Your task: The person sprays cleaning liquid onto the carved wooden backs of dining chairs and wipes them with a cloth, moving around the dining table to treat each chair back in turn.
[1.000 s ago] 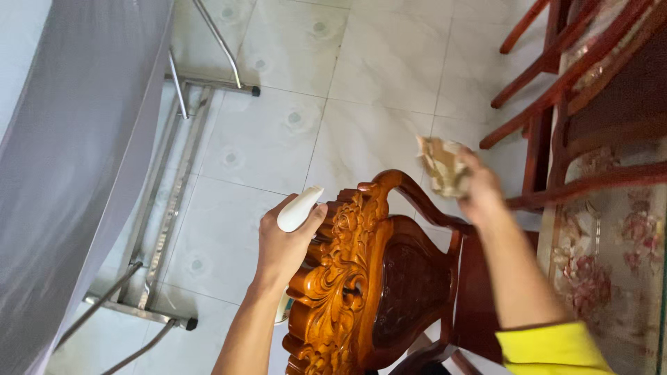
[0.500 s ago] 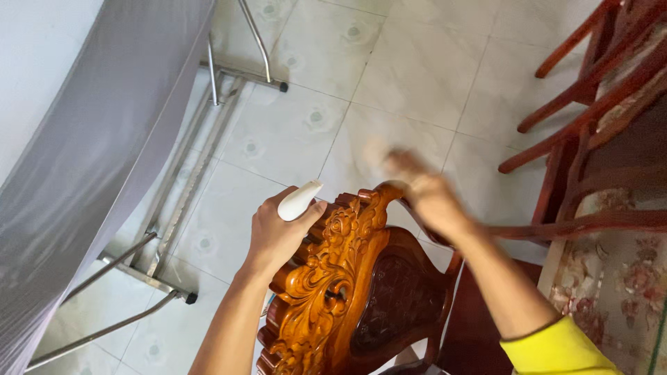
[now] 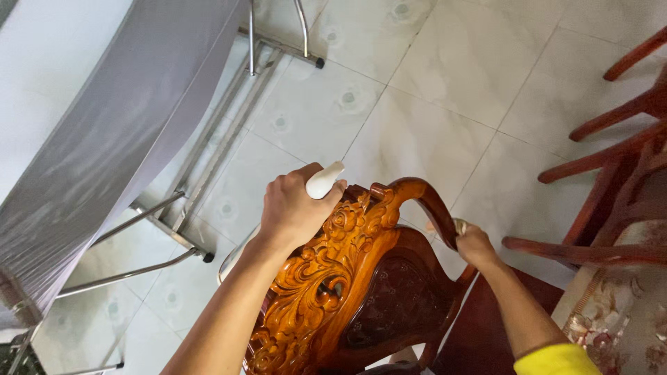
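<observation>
Your left hand (image 3: 295, 208) is clenched around a white spray bottle (image 3: 324, 182) at the top of the carved wooden chair back (image 3: 347, 278) — your right hand (image 3: 474, 244), beside the chair's curved right rail, grasps a cloth (image 3: 460, 225), barely visible.

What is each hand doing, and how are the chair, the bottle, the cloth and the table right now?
Left hand: closed around the white spray bottle, resting on the chair's top.
White spray bottle: gripped, nozzle poking out.
Right hand: pressing a cloth against the chair's curved side.
Cloth: bunched, mostly hidden.
Carved wooden chair: upright, glossy.
Folding table: standing, covered with grey cloth.
</observation>
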The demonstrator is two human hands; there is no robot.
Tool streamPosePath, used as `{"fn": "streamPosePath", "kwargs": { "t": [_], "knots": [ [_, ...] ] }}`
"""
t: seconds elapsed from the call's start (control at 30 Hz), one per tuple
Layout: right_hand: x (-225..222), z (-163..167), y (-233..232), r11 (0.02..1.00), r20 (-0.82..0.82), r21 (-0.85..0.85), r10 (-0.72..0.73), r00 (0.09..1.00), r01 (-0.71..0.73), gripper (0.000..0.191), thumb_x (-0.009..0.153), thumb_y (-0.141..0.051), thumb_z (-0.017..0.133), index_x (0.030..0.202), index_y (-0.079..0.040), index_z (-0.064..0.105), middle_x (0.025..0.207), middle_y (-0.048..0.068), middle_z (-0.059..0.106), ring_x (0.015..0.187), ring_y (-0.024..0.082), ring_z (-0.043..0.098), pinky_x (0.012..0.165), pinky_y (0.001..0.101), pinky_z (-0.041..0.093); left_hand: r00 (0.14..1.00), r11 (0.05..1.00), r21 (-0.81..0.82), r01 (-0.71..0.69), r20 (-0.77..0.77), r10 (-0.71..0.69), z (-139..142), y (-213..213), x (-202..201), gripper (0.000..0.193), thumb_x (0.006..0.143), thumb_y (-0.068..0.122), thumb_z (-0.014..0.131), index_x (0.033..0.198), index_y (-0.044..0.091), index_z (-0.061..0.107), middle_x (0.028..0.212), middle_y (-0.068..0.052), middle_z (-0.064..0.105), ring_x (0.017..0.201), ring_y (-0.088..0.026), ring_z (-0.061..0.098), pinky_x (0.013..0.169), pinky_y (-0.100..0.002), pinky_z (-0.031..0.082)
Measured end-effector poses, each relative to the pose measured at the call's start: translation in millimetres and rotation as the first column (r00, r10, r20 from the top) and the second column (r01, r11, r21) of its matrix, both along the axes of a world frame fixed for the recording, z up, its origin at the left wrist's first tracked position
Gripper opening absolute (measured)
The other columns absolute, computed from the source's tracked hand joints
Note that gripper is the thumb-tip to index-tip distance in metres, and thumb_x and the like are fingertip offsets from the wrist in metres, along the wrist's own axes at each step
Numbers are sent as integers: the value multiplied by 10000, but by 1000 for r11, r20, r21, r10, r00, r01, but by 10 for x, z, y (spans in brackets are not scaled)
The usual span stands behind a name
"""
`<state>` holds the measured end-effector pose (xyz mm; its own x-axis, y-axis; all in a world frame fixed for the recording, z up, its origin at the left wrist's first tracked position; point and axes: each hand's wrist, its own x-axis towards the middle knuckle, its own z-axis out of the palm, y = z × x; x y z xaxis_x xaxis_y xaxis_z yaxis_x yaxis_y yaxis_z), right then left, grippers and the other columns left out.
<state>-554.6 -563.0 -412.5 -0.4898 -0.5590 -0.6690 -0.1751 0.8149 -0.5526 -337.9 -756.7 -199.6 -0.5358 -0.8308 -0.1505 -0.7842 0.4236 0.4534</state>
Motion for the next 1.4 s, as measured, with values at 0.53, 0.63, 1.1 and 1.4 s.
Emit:
{"fn": "streamPosePath", "kwargs": {
  "t": [0.53,0.63,1.1,1.4],
  "knots": [
    [161,-430,294,751,65,-613,-261,963,245,749,853,230,398,1505,-130,479,1558,120,498,1441,256,483,1160,326,344,994,991,-116,74,-70,-82,-138,204,-220,244,870,309,757,1048,143,781,696,-95,729,618,-245,726,606,-396,555],
    [82,-854,594,935,-347,-353,-157,925,27,734,804,249,453,1447,-89,565,1530,177,542,1396,293,513,1156,356,385,992,987,-128,96,-74,-106,-140,231,-209,255,870,304,757,1063,139,778,694,-89,736,601,-231,733,597,-387,561],
    [618,-770,39,219,479,-4,-856,194,976,268,989,-17,494,1252,30,516,1182,196,630,1015,316,672,852,436,592,975,988,-129,87,-192,-111,-300,89,131,218,837,326,766,940,134,752,682,-102,744,674,-301,747,644,-436,571],
    [1149,534,-214,419,231,-665,-671,704,618,197,930,52,499,1090,65,613,1062,214,671,977,373,660,848,481,570,884,968,-129,217,-394,-251,-108,270,370,328,826,384,793,867,76,688,706,-143,723,704,-373,715,640,-482,549]
  ]
}}
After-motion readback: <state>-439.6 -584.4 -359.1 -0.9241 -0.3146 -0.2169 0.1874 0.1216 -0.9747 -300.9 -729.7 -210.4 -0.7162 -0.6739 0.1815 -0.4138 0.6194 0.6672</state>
